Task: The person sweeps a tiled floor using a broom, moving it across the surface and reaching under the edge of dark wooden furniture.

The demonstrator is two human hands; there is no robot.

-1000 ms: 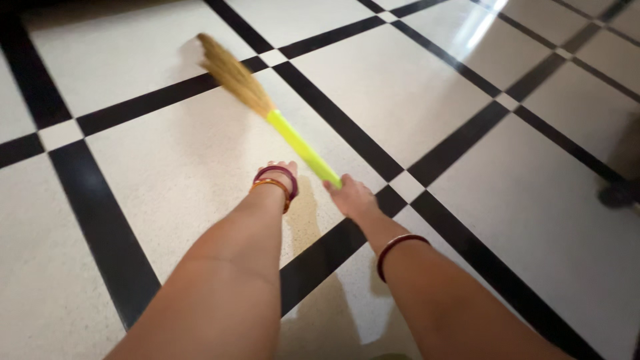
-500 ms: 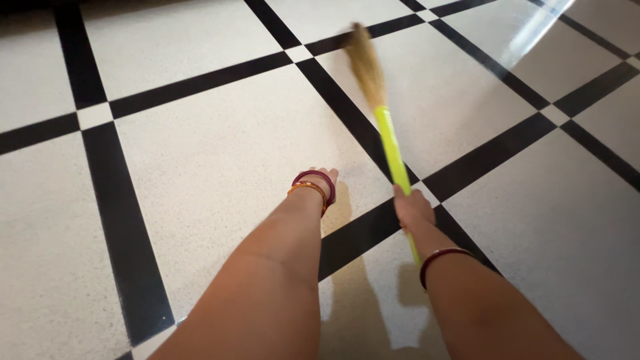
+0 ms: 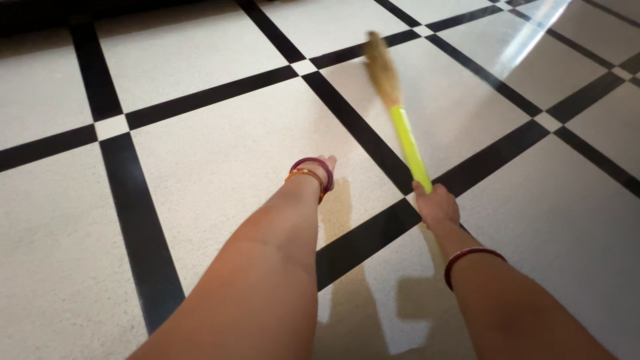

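Note:
My right hand (image 3: 437,205) grips the bright yellow-green handle of a grass broom (image 3: 408,143). Its tan bristles (image 3: 382,67) point away from me over the tiled floor, blurred by motion. My left hand (image 3: 325,164) is stretched forward and bent down at the wrist, so its fingers are mostly hidden; it holds nothing that I can see. Two bangles, one maroon and one orange (image 3: 311,173), sit on the left wrist. A dark red bangle (image 3: 471,261) circles the right forearm.
The floor (image 3: 220,160) is pale speckled tile crossed by broad black stripes (image 3: 140,227) with small white squares at the crossings. A bright streak of reflected light (image 3: 533,30) lies at the upper right. A dark edge runs along the top left.
The broom swung from the upper left to the right over the second. In the last half second it tilted slightly further right, and my right hand moved a little up and right.

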